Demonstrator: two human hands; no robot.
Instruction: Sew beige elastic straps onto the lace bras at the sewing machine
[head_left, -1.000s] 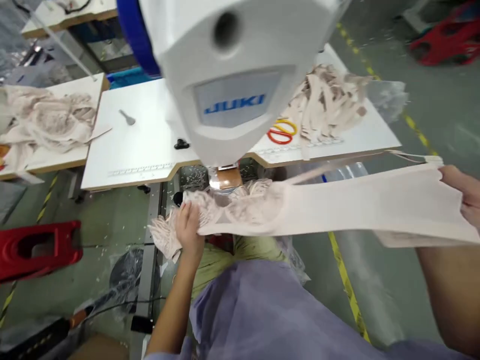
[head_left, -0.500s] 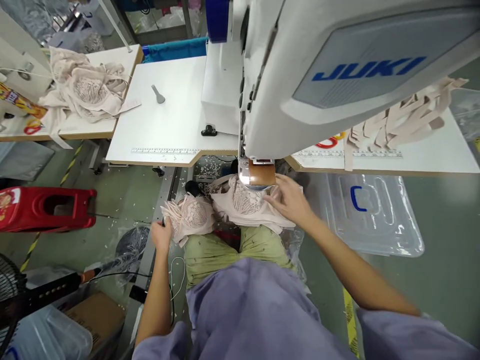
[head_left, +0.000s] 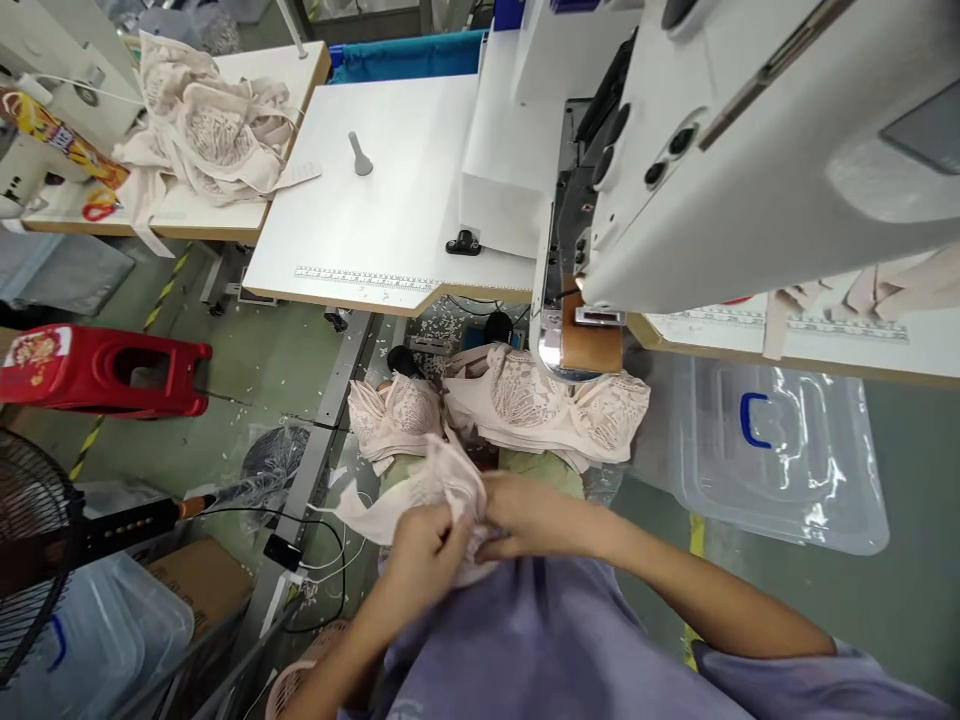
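Observation:
Close to my body, my left hand (head_left: 424,545) and my right hand (head_left: 529,515) both grip a bunched pale pink fabric piece (head_left: 420,490). Just beyond them, a pink lace bra (head_left: 547,405) lies under the head of the white sewing machine (head_left: 720,150), beside its brown pad (head_left: 591,345). A second lace bra cup (head_left: 394,410) lies to its left. My green trousers show below the garments.
A white work table (head_left: 375,220) holds a small grey tool (head_left: 360,155). A heap of pink bras (head_left: 206,120) sits on the far left table. Pink straps (head_left: 877,290) lie at right. A clear plastic bin lid (head_left: 780,450), red stool (head_left: 105,370) and fan (head_left: 34,560) stand on the floor.
My right hand let go of the long fabric panel and came in from the right. Both hands moved off the bras under the machine to my lap and took up a bunched fabric piece.

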